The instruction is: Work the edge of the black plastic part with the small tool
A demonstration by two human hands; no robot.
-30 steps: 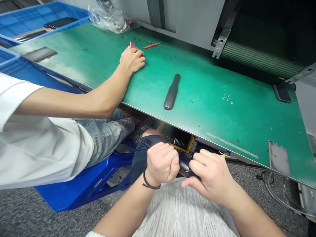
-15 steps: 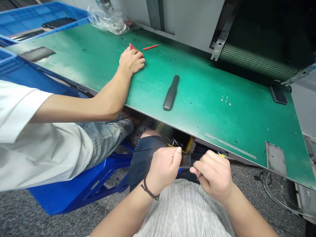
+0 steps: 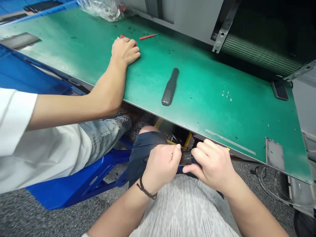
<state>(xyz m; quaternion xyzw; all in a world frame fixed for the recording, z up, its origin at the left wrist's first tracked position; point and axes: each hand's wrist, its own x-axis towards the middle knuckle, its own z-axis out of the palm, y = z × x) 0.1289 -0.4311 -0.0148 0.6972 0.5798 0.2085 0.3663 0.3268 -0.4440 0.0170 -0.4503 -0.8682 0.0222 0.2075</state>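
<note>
Dark handle [image 3: 185, 158]: long axis crosswise, below worktop [image 3: 209, 98] edge; left hand [image 3: 161, 166] and right hand [image 3: 212, 166] each closed on an end, equally near.

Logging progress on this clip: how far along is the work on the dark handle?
Seemingly done: one dark handle lies on the green table. In hand: left hand and right hand grip another dark piece over the lap. How much remains is unclear.
</note>
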